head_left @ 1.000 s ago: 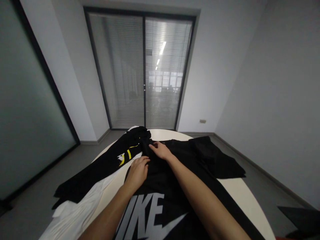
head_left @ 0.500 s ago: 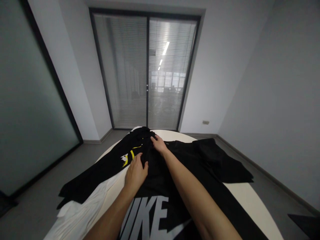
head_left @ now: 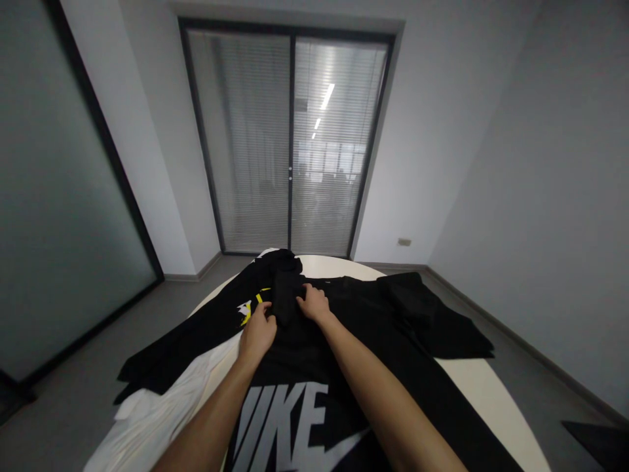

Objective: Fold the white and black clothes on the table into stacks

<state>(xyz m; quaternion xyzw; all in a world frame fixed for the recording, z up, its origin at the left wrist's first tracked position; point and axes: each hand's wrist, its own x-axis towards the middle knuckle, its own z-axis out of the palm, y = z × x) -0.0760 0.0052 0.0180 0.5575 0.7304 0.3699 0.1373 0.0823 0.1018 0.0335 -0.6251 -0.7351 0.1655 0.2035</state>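
Observation:
A black T-shirt (head_left: 289,367) with large grey "NIKE" lettering and a swoosh lies spread over the table, its neckline at the far side. My left hand (head_left: 258,333) is at the shirt's left edge, thumb and fingers closed around the outer edge of the sleeve (head_left: 285,295). That sleeve lies bunched inward over the shirt's shoulder. Just to the right, my right hand (head_left: 314,303) pinches the cloth at the sleeve's inner side. Its fingertips are partly lost against the black fabric. The other sleeve (head_left: 442,321) extends to the right, past the table's edge.
Left of the shirt lies another black garment (head_left: 196,334) with a yellow and white print. A white garment (head_left: 157,419) hangs near the table's left edge. The pale round table (head_left: 484,387) shows along the right. Beyond stand glazed panels with blinds (head_left: 289,131).
My right hand has drawn nearer and down, and the sleeve cloth now lies folded inward between my hands. My left hand has shifted slightly left and closed at the sleeve's edge.

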